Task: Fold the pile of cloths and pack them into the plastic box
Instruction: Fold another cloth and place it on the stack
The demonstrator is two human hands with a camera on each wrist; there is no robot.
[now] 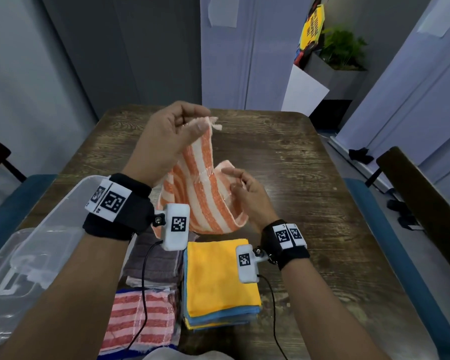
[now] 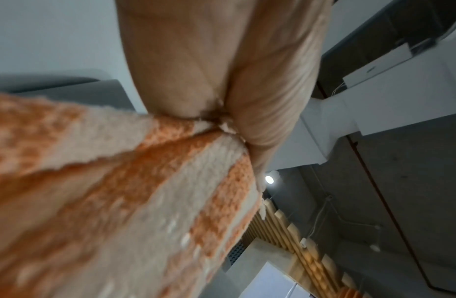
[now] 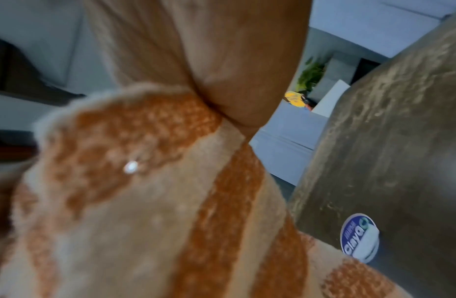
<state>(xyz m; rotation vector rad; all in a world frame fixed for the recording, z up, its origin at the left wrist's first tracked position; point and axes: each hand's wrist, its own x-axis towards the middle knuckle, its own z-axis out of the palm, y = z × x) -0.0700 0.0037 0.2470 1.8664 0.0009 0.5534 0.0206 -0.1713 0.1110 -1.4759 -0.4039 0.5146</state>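
Note:
An orange-and-white striped cloth (image 1: 200,193) hangs between both hands above the wooden table (image 1: 309,178). My left hand (image 1: 190,126) is raised and pinches one top corner; the left wrist view shows the cloth (image 2: 135,181) gathered between thumb and fingers (image 2: 260,100). My right hand (image 1: 235,180), lower and nearer, pinches another edge; in the right wrist view the cloth (image 3: 157,191) runs into the pinch of my fingers (image 3: 234,84). A clear plastic box (image 1: 31,255) with its lid stands at the near left.
Folded cloths lie at the table's near edge: a yellow and blue stack (image 1: 221,279), a grey one (image 1: 153,263) and a red-striped one (image 1: 138,323). A chair back (image 1: 421,193) stands to the right. A round sticker (image 3: 360,238) is on the table.

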